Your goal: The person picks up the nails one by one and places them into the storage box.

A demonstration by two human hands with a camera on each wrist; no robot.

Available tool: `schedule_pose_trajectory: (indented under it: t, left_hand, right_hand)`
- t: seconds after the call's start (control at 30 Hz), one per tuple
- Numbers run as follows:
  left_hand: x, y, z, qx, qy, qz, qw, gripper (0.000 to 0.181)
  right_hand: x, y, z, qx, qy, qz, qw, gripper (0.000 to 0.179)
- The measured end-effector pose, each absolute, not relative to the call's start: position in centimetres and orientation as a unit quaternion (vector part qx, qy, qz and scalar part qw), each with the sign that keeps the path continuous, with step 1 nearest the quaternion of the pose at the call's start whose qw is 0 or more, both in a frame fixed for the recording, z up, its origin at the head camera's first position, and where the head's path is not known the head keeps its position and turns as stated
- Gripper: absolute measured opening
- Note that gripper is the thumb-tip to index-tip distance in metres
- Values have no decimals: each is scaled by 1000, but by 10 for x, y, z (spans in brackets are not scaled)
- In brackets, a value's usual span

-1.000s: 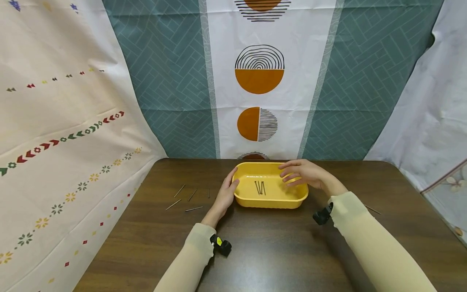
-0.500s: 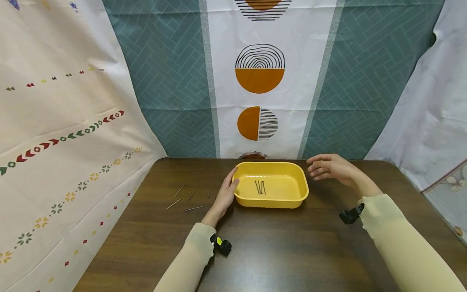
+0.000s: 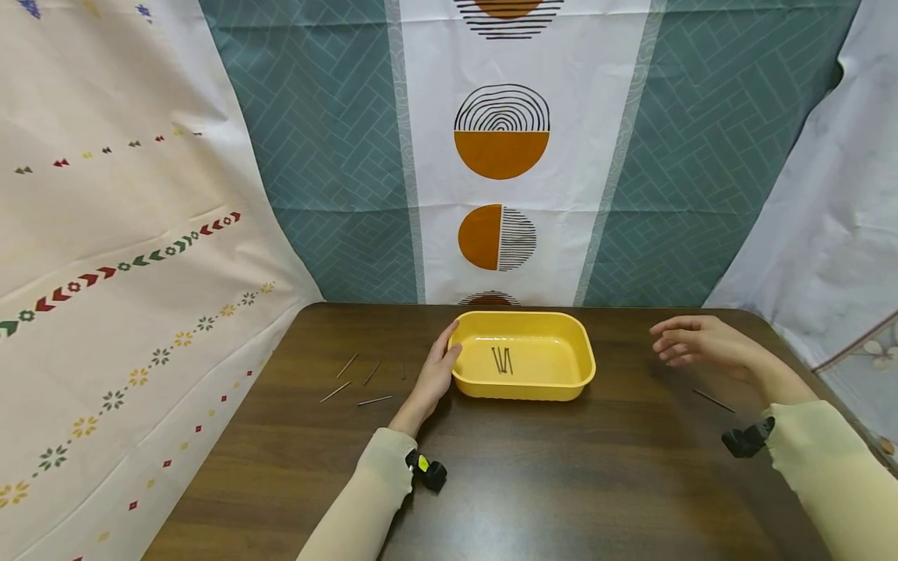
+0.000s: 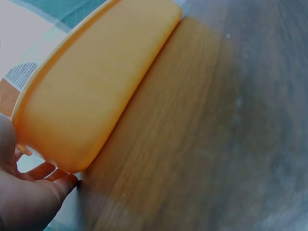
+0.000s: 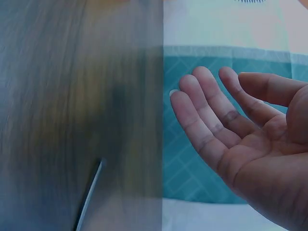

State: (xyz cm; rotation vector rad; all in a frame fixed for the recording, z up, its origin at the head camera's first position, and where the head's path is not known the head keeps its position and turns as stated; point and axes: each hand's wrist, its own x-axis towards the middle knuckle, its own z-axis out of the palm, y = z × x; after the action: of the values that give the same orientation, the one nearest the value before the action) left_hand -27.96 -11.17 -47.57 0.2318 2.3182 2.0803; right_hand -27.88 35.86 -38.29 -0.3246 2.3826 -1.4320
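Note:
A yellow plastic tray sits near the back of the table, with several nails lying together inside it. My left hand grips the tray's left end, thumb at the rim and fingers along the outer wall. In the left wrist view, that hand shows at the tray's lower corner. Off to the right, my right hand hovers over the table, fingers loosely bent and holding nothing. A single nail lies just below it; the right wrist view shows this nail beside the bare palm.
Several loose nails are scattered on the brown wooden table left of the tray. A patterned cloth hangs behind the table's back edge, and pale cloths hang at the left and right.
My right hand has moved from over the tray out to the right, and the nail there has come into full view. The left hand stays on the tray.

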Motion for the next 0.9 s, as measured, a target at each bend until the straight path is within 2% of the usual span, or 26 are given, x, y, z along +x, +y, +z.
schedule_pose_trajectory:
  t: [0.27, 0.7, 0.9]
  left_hand:
    - [-280, -113, -477, 75, 746, 661, 11, 53]
    - [-279, -112, -476, 71, 752, 655, 20, 53]
    - [-280, -112, -477, 78, 751, 655, 15, 52]
  right_hand:
    - [-272, 386, -392, -116, 837, -506, 172, 26]
    - [-264, 418, -410, -122, 851, -471, 197, 24]
    - [-259, 423, -418, -114, 863, -449, 201, 41]
